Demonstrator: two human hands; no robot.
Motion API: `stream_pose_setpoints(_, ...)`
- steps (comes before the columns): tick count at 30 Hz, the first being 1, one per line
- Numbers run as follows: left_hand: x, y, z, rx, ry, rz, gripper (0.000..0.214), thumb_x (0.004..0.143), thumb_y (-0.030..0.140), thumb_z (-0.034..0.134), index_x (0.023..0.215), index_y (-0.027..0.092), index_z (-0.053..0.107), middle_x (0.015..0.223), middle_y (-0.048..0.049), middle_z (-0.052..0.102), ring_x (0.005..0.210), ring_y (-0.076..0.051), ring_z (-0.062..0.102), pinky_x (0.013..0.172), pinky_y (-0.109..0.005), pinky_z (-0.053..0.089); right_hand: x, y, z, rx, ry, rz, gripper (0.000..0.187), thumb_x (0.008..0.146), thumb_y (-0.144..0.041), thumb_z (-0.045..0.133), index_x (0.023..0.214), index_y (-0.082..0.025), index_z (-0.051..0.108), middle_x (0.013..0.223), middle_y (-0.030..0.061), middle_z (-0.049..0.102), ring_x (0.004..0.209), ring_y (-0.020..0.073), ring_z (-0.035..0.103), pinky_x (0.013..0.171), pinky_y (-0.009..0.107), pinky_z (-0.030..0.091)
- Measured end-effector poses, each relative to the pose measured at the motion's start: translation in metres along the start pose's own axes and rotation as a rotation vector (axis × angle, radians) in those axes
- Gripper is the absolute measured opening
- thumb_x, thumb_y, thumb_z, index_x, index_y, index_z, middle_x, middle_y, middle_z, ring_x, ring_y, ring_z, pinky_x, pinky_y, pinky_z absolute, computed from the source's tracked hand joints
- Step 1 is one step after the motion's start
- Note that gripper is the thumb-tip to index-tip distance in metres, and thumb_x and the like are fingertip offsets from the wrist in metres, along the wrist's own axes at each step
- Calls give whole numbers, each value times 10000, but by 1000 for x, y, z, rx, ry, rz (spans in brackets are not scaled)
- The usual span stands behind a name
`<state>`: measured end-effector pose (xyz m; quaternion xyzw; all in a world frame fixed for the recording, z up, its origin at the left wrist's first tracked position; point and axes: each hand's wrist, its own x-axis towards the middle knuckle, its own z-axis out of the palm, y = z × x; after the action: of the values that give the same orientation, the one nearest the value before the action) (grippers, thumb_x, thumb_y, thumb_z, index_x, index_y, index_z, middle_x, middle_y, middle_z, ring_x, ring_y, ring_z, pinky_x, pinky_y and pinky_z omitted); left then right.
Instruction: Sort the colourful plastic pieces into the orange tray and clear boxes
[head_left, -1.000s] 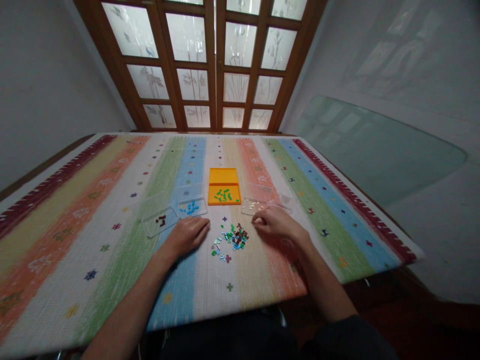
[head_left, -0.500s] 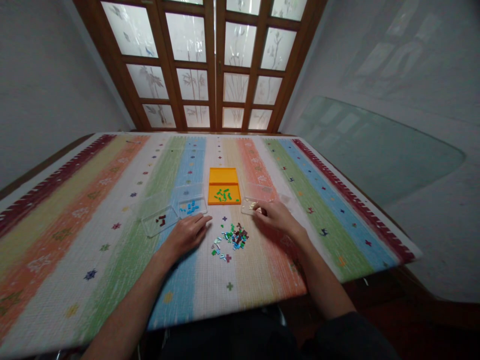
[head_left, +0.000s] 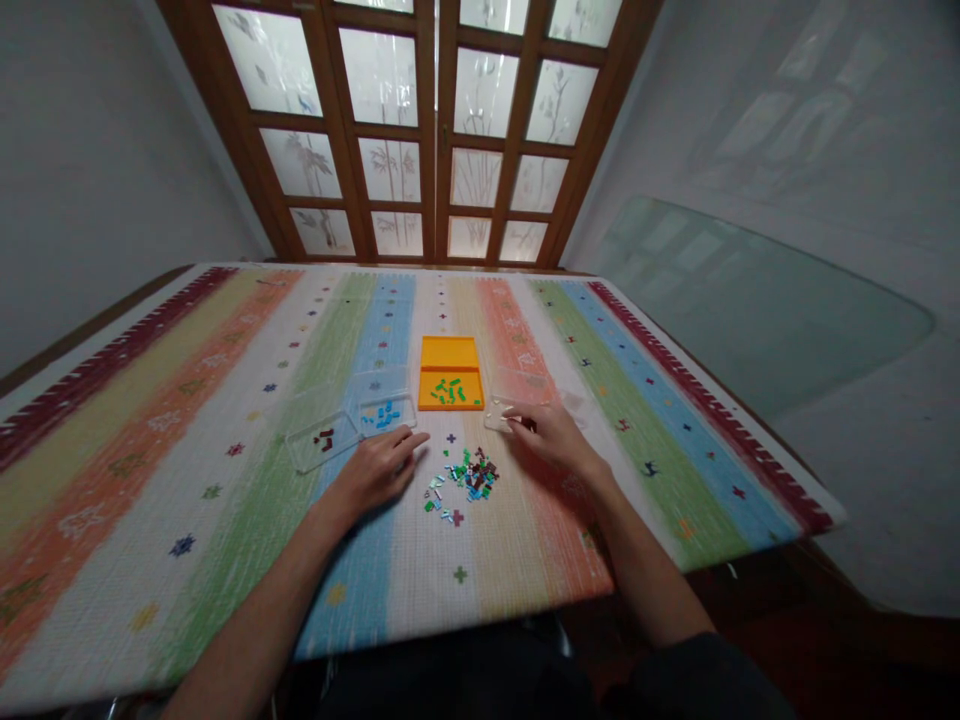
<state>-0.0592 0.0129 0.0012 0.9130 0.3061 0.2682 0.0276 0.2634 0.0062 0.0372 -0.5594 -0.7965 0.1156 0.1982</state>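
Note:
My left hand [head_left: 381, 468] rests on the tablecloth, fingers stretched forward, beside a clear box with small blue bricks [head_left: 388, 413]. Farther left, another clear box [head_left: 300, 462] holds a few dark brown bricks [head_left: 323, 439]. My right hand [head_left: 553, 436] is over the near edge of a third clear box [head_left: 491, 421] with pale pieces inside. Its thumb and fingertips are drawn together; whatever is between them is too small to make out. Between my hands lies a loose pile of mixed small bricks [head_left: 477, 478]. An opened yellow box [head_left: 450, 352] contains green bricks [head_left: 452, 390].
A striped, patterned tablecloth [head_left: 247, 500] covers the table. Transparent lids stand behind the clear boxes. Beyond the far edge are wood-framed glass doors [head_left: 439, 140], and a glass panel [head_left: 750, 290] leans on the right wall.
The view has shifted very slightly. Both hands stay in nearly the same places, with the right fingertips still at the box of pale pieces.

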Motion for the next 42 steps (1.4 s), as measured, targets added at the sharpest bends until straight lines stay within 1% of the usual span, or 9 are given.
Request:
stream_pose_setpoints(5, 0, -1, 1, 19, 4, -5, 325, 991, 184, 429, 1253, 181, 621, 1092, -120, 669, 856, -196, 673, 696, -307, 582, -3, -31, 13, 163, -194, -172, 162, 938, -209, 624, 971, -204, 783, 832, 52, 771, 710, 156, 652, 679, 261, 429)
stream_pose_setpoints(10, 2, 1, 0, 66, 4, 0, 283, 1021, 212, 416, 1193, 165, 636, 1062, -117, 667, 835, -191, 670, 673, -293, 575, -4, -41, 19, 149, -320, -184, 132, 949, -205, 654, 917, -195, 782, 838, 62, 765, 717, 156, 648, 677, 263, 425)
stream_pose_setpoints(15, 3, 2, -2, 53, -6, -1, 290, 1024, 220, 408, 1175, 161, 649, 1051, -118, 661, 819, -191, 661, 668, -300, 575, -5, -34, 13, 159, -295, -124, 135, 953, -197, 645, 938, -201, 779, 870, 64, 775, 753, 167, 674, 713, 274, 448)
stream_pose_setpoints(19, 2, 2, -2, 33, -15, -16, 290, 1016, 214, 422, 1185, 167, 653, 1068, -118, 658, 829, -187, 657, 691, -303, 581, -5, -36, 12, 162, -275, -101, 132, 949, -203, 641, 960, -206, 772, 883, 64, 770, 774, 175, 675, 719, 280, 450)
stream_pose_setpoints(23, 1, 1, -2, 35, -4, -8, 285, 1009, 211, 431, 1185, 172, 652, 1070, -114, 662, 832, -182, 661, 696, -294, 581, -5, -39, 13, 142, -324, -114, 134, 945, -193, 636, 974, -203, 766, 897, 67, 771, 770, 175, 667, 709, 280, 442)
stream_pose_setpoints(26, 2, 2, -2, 36, -4, -7, 290, 1014, 213, 423, 1182, 166, 655, 1071, -121, 664, 834, -194, 669, 690, -306, 582, -5, -40, 14, 154, -305, -121, 173, 926, -127, 611, 967, -193, 766, 896, 67, 772, 769, 167, 666, 715, 276, 444)
stream_pose_setpoints(31, 2, 2, -3, 64, 13, 10, 277, 1024, 221, 418, 1161, 157, 650, 1057, -124, 664, 822, -198, 674, 676, -307, 580, -6, -43, 16, 120, -367, -214, 246, 900, -83, 579, 965, -222, 772, 875, 34, 771, 758, 156, 662, 712, 264, 439)
stream_pose_setpoints(37, 2, 1, -2, 76, 15, 28, 281, 1031, 221, 407, 1169, 153, 642, 1055, -123, 662, 826, -196, 672, 678, -304, 581, -6, -43, 17, 71, -311, -149, 246, 893, -93, 567, 969, -192, 779, 928, 70, 785, 777, 177, 673, 716, 281, 445)
stream_pose_setpoints(42, 1, 0, -1, 61, 16, 21, 279, 1020, 211, 420, 1170, 155, 649, 1063, -123, 663, 842, -201, 672, 693, -312, 585, -6, -44, 17, 88, -324, -196, 243, 865, -107, 586, 960, -200, 789, 862, 54, 778, 719, 166, 656, 676, 274, 426)
